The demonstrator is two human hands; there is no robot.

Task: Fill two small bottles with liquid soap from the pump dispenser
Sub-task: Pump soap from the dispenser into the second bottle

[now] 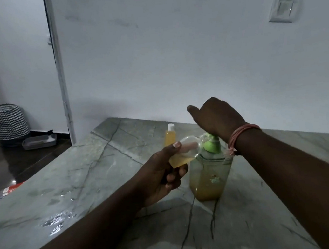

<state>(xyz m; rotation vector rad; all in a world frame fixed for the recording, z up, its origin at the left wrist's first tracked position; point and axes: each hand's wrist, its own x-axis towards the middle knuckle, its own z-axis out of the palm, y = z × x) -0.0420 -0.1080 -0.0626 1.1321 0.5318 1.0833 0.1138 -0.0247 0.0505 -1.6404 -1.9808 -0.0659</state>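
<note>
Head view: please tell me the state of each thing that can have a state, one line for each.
Pump dispenser: upright on the counter, partly full of amber soap.
Uncapped small bottle: tilted, mouth at the pump spout, partly filled.
Capped small bottle: upright, white cap on, nearly full.
Left hand: grips the uncapped bottle.
Right hand: over the green pump head.
Counter: wet patches at left.

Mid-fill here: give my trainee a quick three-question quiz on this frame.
1. True or false: the capped small bottle on the counter is empty.
2. Which hand presses the pump dispenser? A) left B) right
3. What does the left hand hold at the green nozzle?

Key: 1 false, it holds yellow soap. 2 B, the right hand. 3 A tilted, partly filled clear bottle.
</note>
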